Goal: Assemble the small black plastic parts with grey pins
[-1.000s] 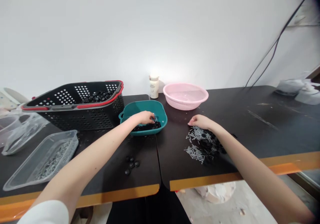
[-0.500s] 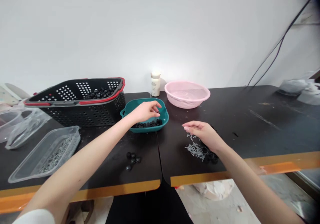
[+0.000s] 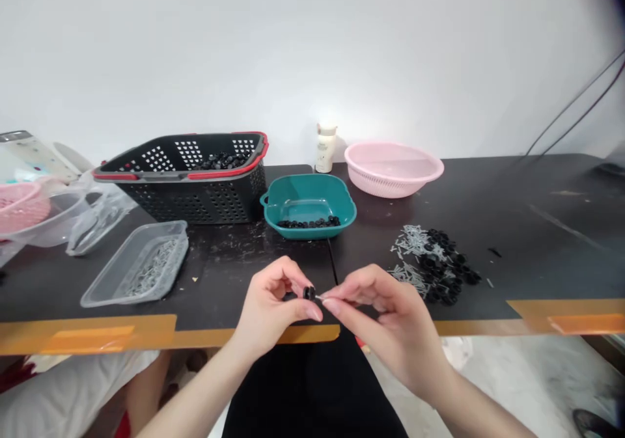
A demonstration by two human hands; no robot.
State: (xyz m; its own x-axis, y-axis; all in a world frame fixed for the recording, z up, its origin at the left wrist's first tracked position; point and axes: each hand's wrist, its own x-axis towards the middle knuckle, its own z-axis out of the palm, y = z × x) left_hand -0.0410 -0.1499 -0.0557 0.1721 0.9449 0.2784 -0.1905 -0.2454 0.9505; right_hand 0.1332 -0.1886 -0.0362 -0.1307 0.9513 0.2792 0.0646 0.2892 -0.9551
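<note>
Close to the table's front edge my two hands meet in the middle. A small round black part is pinched between the thumb and fingers of my left hand. Against that part points a thin silver pin, held by the fingertips of my right hand. Whether its tip sits inside the part is too small to tell. To the right of my right hand lie loose silver pins beside a heap of black parts. Behind my hands, the teal basin holds several black parts.
A black basket with a red-trimmed rim holds more black parts at the back left. In front of it stands a clear plastic tray of silver pins. A white bottle and a pink colander stand by the wall. Someone's leg shows below the table at left.
My left hand has come back from over the teal basin with a black part. My right hand has moved left from the pin pile, holding a pin. The camera view has shifted.
</note>
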